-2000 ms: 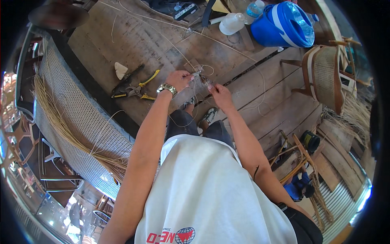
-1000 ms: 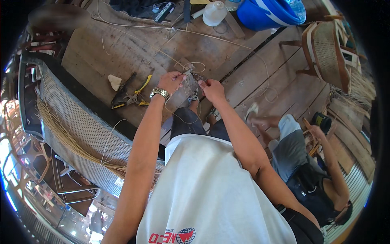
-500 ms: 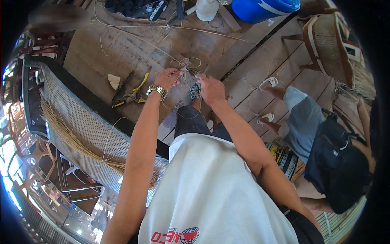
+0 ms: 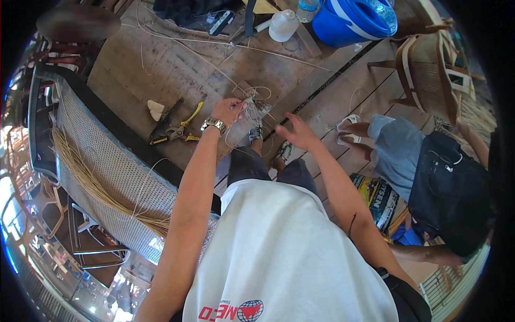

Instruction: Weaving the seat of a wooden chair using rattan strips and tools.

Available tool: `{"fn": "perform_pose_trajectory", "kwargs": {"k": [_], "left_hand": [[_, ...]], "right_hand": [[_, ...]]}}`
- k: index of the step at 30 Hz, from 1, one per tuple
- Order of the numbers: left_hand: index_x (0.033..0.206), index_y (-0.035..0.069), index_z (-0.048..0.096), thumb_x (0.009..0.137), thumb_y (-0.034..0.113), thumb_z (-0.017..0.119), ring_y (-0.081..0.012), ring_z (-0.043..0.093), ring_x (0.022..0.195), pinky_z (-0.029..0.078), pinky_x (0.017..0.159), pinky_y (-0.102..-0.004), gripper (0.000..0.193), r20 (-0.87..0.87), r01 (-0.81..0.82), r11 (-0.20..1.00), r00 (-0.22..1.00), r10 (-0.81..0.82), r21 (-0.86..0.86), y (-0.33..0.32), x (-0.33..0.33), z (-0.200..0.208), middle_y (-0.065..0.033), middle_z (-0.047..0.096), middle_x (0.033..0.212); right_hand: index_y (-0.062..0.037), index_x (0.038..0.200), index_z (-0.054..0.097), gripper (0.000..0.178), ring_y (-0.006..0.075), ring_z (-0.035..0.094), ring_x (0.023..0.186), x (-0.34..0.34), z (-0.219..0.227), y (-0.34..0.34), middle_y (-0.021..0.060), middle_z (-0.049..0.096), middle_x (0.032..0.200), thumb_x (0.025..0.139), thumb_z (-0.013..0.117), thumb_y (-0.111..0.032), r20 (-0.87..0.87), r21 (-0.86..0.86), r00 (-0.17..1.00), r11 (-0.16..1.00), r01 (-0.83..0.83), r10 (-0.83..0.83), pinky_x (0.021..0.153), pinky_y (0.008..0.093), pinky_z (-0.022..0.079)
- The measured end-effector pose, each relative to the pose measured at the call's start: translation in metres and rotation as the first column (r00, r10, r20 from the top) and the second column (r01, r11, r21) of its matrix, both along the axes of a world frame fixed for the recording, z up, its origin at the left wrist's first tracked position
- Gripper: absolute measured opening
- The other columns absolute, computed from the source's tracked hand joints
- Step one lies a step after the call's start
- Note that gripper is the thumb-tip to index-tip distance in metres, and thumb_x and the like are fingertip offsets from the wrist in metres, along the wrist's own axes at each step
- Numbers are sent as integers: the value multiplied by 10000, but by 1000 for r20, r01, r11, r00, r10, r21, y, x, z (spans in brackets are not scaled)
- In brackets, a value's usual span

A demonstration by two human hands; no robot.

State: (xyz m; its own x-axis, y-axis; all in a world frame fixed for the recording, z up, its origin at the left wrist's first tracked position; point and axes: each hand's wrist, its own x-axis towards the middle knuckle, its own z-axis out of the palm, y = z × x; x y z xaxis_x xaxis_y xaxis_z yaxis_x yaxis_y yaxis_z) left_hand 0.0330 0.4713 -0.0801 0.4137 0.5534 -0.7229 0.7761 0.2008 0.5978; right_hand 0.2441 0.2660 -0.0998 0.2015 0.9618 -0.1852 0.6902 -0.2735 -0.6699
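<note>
Strands (image 4: 250, 102) at the left hand (image 4: 229, 111) are too fine to tell apart; the top edge crops a blue bucket (image 4: 337, 28); a brown oval (image 4: 79, 23), upper left, is blurred.

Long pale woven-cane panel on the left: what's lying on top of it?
A bundle of thin tan strands lies lengthwise on the panel. The bare left forearm blocks part of the panel; anything behind the arm cannot be seen.

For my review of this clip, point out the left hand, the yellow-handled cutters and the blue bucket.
Left hand (image 4: 226, 110): head view, on the back of the hand.
Yellow-handled cutters (image 4: 192, 115): head view, on the upper yellow handle.
Blue bucket (image 4: 328, 27): head view, on its outer wall.
</note>
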Motion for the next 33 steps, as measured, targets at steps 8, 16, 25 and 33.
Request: {"fn": "perform_pose_trajectory", "kwargs": {"k": [8,16,25,33], "left_hand": [[1014,130,723,898,372,635,-85,624,568,494,578,-265,282,-44,33,999,998,-33,-1,3,6,10,-4,695,676],[1001,136,726,884,400,635,-119,647,598,503,619,-289,303,8,9,999,1000,-9,42,-1,-5,-2,-22,703,686],[1000,130,723,887,397,623,-134,677,692,517,708,-295,307,-24,48,998,999,-47,39,2,0,1,-21,719,725],[1004,135,722,884,418,617,-148,678,681,519,707,-303,324,-39,56,997,998,-53,58,2,-1,9,-17,718,724]], "right_hand": [[1,908,649,400,357,662,780,-25,10,44,177,676,792,921,587,-394,-302,-271,908,940,209,-289,706,428,496],[-44,918,664,368,363,642,815,11,-29,-81,198,661,849,918,579,-402,-109,-475,990,880,26,-88,738,446,487],[-7,809,650,479,288,628,677,-30,39,70,192,652,751,929,573,-464,-355,-382,881,908,170,-314,644,415,468],[-41,863,662,418,413,629,800,-2,-2,-98,209,644,797,934,535,-433,-32,-337,944,893,299,-328,695,471,479]]}}
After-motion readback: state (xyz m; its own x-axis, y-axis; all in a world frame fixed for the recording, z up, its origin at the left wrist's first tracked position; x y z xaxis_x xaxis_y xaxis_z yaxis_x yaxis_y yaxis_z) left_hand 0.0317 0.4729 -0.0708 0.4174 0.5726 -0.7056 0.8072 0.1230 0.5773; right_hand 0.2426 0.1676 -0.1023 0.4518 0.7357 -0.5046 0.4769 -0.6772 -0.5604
